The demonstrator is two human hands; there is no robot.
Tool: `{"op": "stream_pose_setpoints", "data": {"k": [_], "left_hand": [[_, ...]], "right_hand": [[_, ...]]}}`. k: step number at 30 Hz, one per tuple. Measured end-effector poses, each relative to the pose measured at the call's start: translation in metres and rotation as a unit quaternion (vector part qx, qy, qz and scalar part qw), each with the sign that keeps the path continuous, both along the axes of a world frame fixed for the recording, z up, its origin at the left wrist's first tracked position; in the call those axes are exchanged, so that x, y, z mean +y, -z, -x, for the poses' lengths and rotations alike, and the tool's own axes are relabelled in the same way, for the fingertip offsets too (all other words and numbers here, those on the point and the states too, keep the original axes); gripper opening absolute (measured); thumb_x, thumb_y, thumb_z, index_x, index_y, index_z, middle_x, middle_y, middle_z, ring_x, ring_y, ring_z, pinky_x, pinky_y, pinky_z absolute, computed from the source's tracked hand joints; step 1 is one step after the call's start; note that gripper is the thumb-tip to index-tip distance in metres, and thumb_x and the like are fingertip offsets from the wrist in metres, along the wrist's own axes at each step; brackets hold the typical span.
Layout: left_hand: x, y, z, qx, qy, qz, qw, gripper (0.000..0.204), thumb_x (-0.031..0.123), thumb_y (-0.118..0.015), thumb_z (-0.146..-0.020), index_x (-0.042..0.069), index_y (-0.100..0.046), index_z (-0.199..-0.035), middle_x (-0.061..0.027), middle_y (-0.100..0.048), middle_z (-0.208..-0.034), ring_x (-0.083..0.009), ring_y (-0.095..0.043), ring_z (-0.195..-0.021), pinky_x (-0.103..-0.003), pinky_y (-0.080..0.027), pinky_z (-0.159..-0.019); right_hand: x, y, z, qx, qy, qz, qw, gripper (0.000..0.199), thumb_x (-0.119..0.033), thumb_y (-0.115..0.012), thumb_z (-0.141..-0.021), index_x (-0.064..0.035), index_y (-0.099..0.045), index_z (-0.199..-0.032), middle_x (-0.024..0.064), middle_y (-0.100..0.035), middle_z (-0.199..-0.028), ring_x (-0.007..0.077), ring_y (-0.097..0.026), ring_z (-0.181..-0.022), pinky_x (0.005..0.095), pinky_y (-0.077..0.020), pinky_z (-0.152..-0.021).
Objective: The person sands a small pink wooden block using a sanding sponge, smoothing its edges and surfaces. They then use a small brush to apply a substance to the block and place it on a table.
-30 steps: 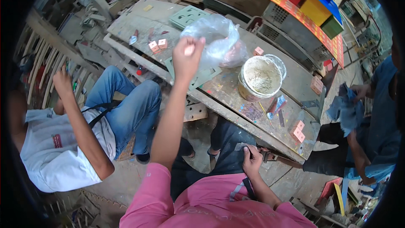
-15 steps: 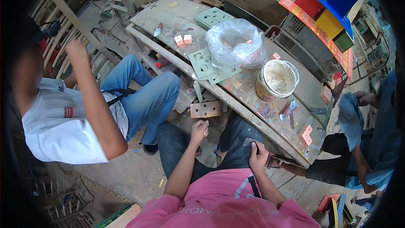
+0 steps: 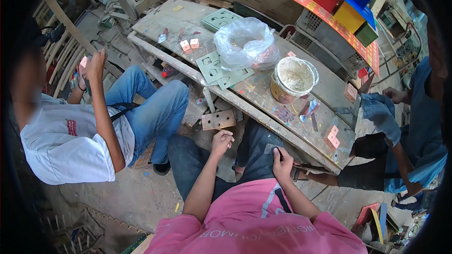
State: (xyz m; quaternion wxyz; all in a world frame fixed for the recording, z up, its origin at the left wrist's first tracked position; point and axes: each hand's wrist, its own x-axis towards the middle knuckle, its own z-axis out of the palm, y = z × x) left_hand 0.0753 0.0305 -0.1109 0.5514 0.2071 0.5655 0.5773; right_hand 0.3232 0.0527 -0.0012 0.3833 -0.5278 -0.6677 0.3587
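My left hand is raised over my lap with its fingers curled inward. What it holds, if anything, is hidden. Just beyond it is a flat wooden board with several dark holes, apart from my fingers. On my right thigh rests my right hand, closed around the dark handle of a small scraper whose flat grey blade points left. Small pinkish wooden blocks with holes stand on the workbench near its right corner, and two more blocks sit toward its far left.
The worn workbench carries a putty bucket, a clear plastic bag, green cut-out sheets and a paint tube. A person in white sits left, holding a small block. Another person in blue holds a cloth at right.
The view has shifted slightly, so the bench appears farther left. My left hand's fingers have shifted a little. The person at left now has both hands together at a small block; my right hand keeps the scraper.
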Motion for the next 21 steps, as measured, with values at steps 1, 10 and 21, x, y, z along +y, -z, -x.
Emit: {"op": "stream_pose_setpoints", "data": {"k": [1, 10, 21], "left_hand": [[-0.001, 0.0, 0.001, -0.007, 0.005, 0.0, 1.0, 0.011, 0.004, -0.057, -0.087, 0.001, -0.059, -0.098, -0.0016, -0.055, -0.064, -0.0092, -0.05, -0.05, -0.023, -0.039, -0.045], [-0.002, -0.009, 0.007, -0.032, -0.036, -0.01, 0.999, 0.01, 0.002, -0.053, -0.089, 0.001, -0.06, -0.097, -0.0019, -0.055, -0.067, -0.008, -0.05, -0.052, -0.022, -0.04, -0.046], [0.023, -0.108, 0.005, 0.093, -0.045, -0.079, 0.991, 0.015, 0.011, -0.068, -0.085, 0.0, -0.062, -0.094, -0.002, -0.059, -0.071, -0.0064, -0.054, -0.058, -0.022, -0.041, -0.05]], "right_hand": [[-0.001, -0.001, 0.001, 0.002, -0.002, -0.003, 1.0, 0.016, -0.01, -0.059, -0.091, 0.0031, -0.066, -0.098, 0.0202, -0.068, -0.086, 0.0283, -0.067, -0.083, 0.0333, -0.0492, -0.078], [-0.002, -0.003, 0.003, -0.015, 0.006, -0.014, 1.0, 0.017, -0.011, -0.06, -0.091, 0.0037, -0.067, -0.098, 0.0206, -0.068, -0.087, 0.0294, -0.068, -0.083, 0.0336, -0.0496, -0.077], [-0.001, -0.007, 0.002, -0.036, 0.006, -0.006, 0.999, 0.016, -0.01, -0.061, -0.09, 0.003, -0.067, -0.097, 0.0201, -0.069, -0.09, 0.0302, -0.068, -0.084, 0.0334, -0.05, -0.079]]}}
